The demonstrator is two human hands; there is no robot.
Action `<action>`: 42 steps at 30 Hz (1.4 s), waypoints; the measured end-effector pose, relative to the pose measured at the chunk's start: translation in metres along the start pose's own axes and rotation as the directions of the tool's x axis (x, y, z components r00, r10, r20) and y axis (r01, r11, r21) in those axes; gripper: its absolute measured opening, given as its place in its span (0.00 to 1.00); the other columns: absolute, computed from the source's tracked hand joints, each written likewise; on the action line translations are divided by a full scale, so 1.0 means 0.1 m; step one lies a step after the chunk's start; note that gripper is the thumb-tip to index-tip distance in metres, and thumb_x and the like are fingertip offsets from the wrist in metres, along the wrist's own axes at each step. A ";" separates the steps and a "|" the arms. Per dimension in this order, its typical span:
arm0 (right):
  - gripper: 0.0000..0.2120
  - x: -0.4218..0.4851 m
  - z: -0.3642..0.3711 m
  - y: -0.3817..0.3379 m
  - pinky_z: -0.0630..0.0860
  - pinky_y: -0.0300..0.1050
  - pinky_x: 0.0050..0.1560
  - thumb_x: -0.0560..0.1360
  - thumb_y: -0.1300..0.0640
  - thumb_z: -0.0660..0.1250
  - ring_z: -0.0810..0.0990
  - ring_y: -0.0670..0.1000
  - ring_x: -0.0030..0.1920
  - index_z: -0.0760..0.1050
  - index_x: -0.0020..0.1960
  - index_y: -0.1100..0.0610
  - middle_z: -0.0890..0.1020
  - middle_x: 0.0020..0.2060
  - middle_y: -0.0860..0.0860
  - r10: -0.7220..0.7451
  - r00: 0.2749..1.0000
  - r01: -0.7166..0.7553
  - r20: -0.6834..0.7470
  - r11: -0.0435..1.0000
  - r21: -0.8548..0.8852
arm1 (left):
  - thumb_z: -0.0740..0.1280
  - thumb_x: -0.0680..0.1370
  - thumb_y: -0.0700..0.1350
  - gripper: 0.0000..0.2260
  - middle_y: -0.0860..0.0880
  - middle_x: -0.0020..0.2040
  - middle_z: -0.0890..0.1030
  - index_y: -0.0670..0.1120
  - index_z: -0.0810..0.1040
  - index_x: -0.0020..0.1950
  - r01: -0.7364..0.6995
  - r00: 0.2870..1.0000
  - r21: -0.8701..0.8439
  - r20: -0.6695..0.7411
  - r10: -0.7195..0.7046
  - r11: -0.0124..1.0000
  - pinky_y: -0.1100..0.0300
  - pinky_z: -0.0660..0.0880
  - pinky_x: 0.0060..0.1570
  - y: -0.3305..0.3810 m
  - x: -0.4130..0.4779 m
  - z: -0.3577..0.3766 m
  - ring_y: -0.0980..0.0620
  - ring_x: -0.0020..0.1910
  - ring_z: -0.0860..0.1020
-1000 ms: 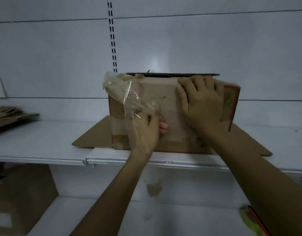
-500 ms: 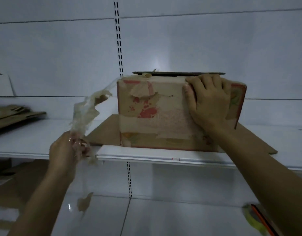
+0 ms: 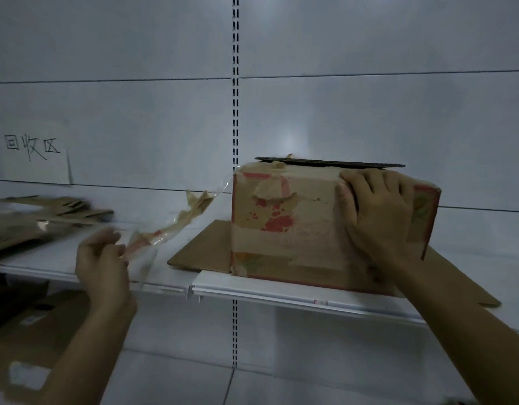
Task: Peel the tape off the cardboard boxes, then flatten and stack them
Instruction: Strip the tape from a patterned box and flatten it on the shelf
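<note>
Now that your left hand (image 3: 101,267), fingers pinched on the tape (image 3: 176,226), has dragged it well left, it clings only at the top corner of the box (image 3: 284,223) on the shelf (image 3: 281,293), braced by your flat, straight-fingered right hand (image 3: 375,211), so flattening looks close.

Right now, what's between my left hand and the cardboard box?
Head view: a peeled tape strip runs from the left hand toward the cardboard box's upper left corner, above the shelf.

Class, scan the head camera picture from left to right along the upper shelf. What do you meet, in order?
flattened cardboard pile → left hand, pinching the tape → tape strip, stretched towards the box → cardboard box → right hand, flat on the right part of the box's front
</note>
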State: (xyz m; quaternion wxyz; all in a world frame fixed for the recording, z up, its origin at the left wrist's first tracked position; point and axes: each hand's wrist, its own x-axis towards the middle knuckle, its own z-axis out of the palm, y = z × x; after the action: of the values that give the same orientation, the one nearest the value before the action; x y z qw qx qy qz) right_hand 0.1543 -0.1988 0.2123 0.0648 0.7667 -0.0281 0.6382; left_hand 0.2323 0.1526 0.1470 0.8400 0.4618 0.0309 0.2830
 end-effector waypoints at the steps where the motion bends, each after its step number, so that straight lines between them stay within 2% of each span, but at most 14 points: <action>1: 0.18 0.00 0.00 0.00 0.65 0.52 0.55 0.81 0.47 0.53 0.76 0.59 0.51 0.77 0.58 0.54 0.81 0.50 0.55 0.000 1.000 0.000 0.001 1.000 0.005 | 0.58 0.75 0.35 0.14 0.46 0.54 0.77 0.54 0.75 0.45 -0.041 0.996 0.034 -0.084 0.043 0.999 0.56 0.74 0.50 -0.01 -0.08 0.05 0.51 0.49 0.76; 6: 0.18 0.00 0.00 0.00 0.64 0.52 0.54 0.81 0.47 0.53 0.76 0.59 0.50 0.77 0.58 0.55 0.81 0.50 0.55 -0.002 1.000 0.002 -0.016 1.000 -0.008 | 0.62 0.77 0.37 0.04 0.48 0.38 0.76 0.43 0.74 0.44 0.119 0.982 -0.043 -0.144 -0.124 0.992 0.61 0.71 0.36 -0.27 -0.72 0.22 0.53 0.37 0.75; 9: 0.18 0.00 0.01 0.00 0.64 0.51 0.53 0.81 0.47 0.54 0.76 0.59 0.49 0.78 0.57 0.55 0.81 0.49 0.55 -0.002 0.999 0.001 -0.039 1.000 -0.020 | 0.64 0.77 0.39 0.02 0.55 0.32 0.80 0.43 0.73 0.45 -0.200 0.945 0.112 0.283 0.161 0.973 0.68 0.73 0.32 -0.37 -1.37 0.36 0.60 0.31 0.77; 12: 0.18 -0.01 0.00 -0.02 0.64 0.52 0.53 0.81 0.47 0.54 0.76 0.59 0.49 0.78 0.56 0.55 0.81 0.48 0.55 0.012 0.999 -0.012 -0.042 1.000 -0.012 | 0.63 0.75 0.53 0.09 0.57 0.43 0.81 0.59 0.74 0.55 -0.613 0.332 0.274 0.940 -0.073 0.742 0.61 0.77 0.42 -0.42 -1.71 0.48 0.61 0.39 0.78; 14: 0.18 0.00 -0.01 -0.02 0.64 0.51 0.53 0.81 0.47 0.54 0.76 0.58 0.49 0.78 0.56 0.55 0.81 0.48 0.55 0.011 0.999 -0.012 -0.039 1.000 -0.009 | 0.61 0.78 0.52 0.14 0.55 0.51 0.81 0.58 0.75 0.63 -0.848 -0.072 0.072 0.966 -0.249 0.526 0.59 0.77 0.48 -0.39 -1.73 0.58 0.61 0.45 0.77; 17: 0.17 -0.01 0.00 -0.01 0.64 0.51 0.52 0.80 0.48 0.55 0.75 0.57 0.49 0.79 0.56 0.55 0.81 0.48 0.54 -0.003 0.999 0.002 -0.049 1.000 -0.020 | 0.57 0.76 0.50 0.14 0.49 0.44 0.82 0.49 0.81 0.51 -0.926 -0.255 -0.235 0.966 -0.033 0.296 0.55 0.77 0.38 -0.16 -1.78 0.84 0.49 0.41 0.79; 21: 0.16 -0.01 0.02 -0.01 0.64 0.51 0.51 0.80 0.48 0.56 0.75 0.57 0.48 0.79 0.55 0.55 0.81 0.48 0.53 -0.002 0.998 -0.001 -0.066 0.999 -0.047 | 0.60 0.73 0.47 0.08 0.49 0.42 0.80 0.49 0.76 0.48 -0.984 -0.172 -0.176 0.869 0.464 -0.035 0.56 0.76 0.35 0.19 -1.40 1.25 0.48 0.41 0.77; 26: 0.17 0.00 0.00 0.00 0.64 0.50 0.52 0.80 0.48 0.55 0.76 0.56 0.48 0.79 0.55 0.55 0.82 0.48 0.53 -0.002 0.998 0.000 -0.057 1.000 -0.031 | 0.64 0.75 0.50 0.15 0.48 0.60 0.80 0.48 0.79 0.59 -0.975 -0.069 0.020 0.918 0.391 -0.219 0.51 0.77 0.51 0.33 -0.62 1.52 0.46 0.58 0.78; 29: 0.18 0.00 0.00 0.00 0.64 0.50 0.53 0.80 0.47 0.54 0.76 0.56 0.49 0.79 0.56 0.55 0.82 0.48 0.53 -0.008 0.999 0.006 -0.050 1.000 -0.024 | 0.61 0.74 0.45 0.12 0.50 0.50 0.85 0.49 0.83 0.51 -0.993 -0.092 -0.050 0.899 0.428 -0.108 0.52 0.80 0.39 0.41 -0.44 1.51 0.48 0.46 0.83; 31: 0.18 0.00 0.01 0.02 0.65 0.51 0.53 0.81 0.47 0.54 0.76 0.57 0.48 0.79 0.56 0.55 0.82 0.48 0.53 -0.022 0.998 0.020 -0.052 0.999 -0.037 | 0.59 0.76 0.46 0.11 0.52 0.43 0.85 0.49 0.82 0.49 -0.995 0.042 -0.007 0.868 0.495 0.097 0.53 0.79 0.40 0.42 -0.42 1.51 0.50 0.40 0.82; 34: 0.19 0.00 0.01 0.02 0.65 0.51 0.53 0.81 0.47 0.53 0.76 0.57 0.49 0.79 0.57 0.55 0.82 0.49 0.53 -0.010 0.999 0.008 -0.039 0.999 -0.034 | 0.57 0.82 0.43 0.09 0.49 0.40 0.83 0.45 0.75 0.47 -0.563 0.563 -0.007 0.729 0.389 0.827 0.55 0.80 0.46 0.51 -0.43 1.45 0.50 0.42 0.82; 36: 0.19 0.00 0.01 0.00 0.65 0.51 0.53 0.81 0.46 0.53 0.76 0.57 0.49 0.79 0.56 0.55 0.82 0.49 0.53 0.000 0.999 -0.001 -0.035 0.999 -0.035 | 0.54 0.83 0.41 0.07 0.49 0.36 0.81 0.43 0.71 0.48 -0.149 0.827 -0.100 0.533 0.180 0.984 0.59 0.80 0.41 0.63 -0.34 1.40 0.52 0.36 0.82; 38: 0.19 0.01 0.00 -0.01 0.65 0.51 0.54 0.80 0.47 0.54 0.76 0.57 0.50 0.79 0.56 0.55 0.82 0.49 0.54 0.010 0.999 -0.011 -0.037 1.000 -0.021 | 0.55 0.81 0.40 0.06 0.50 0.36 0.76 0.45 0.71 0.51 -0.210 0.868 0.032 0.465 0.172 0.977 0.62 0.77 0.35 0.69 -0.19 1.38 0.56 0.31 0.77; 42: 0.19 0.00 0.01 -0.03 0.65 0.51 0.55 0.80 0.47 0.54 0.76 0.58 0.51 0.78 0.56 0.56 0.82 0.50 0.55 0.032 0.999 -0.031 -0.029 0.999 0.008 | 0.55 0.80 0.37 0.13 0.47 0.41 0.79 0.44 0.79 0.52 -0.350 0.740 0.299 0.669 0.066 0.888 0.59 0.76 0.38 0.71 -0.07 1.70 0.52 0.35 0.78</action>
State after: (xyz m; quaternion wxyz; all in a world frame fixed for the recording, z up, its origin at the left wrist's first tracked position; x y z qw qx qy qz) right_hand 0.1556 -0.1963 0.2122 0.0523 0.7570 -0.0370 0.6503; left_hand 0.2478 0.0494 0.2996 0.6462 0.6947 -0.2532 0.1891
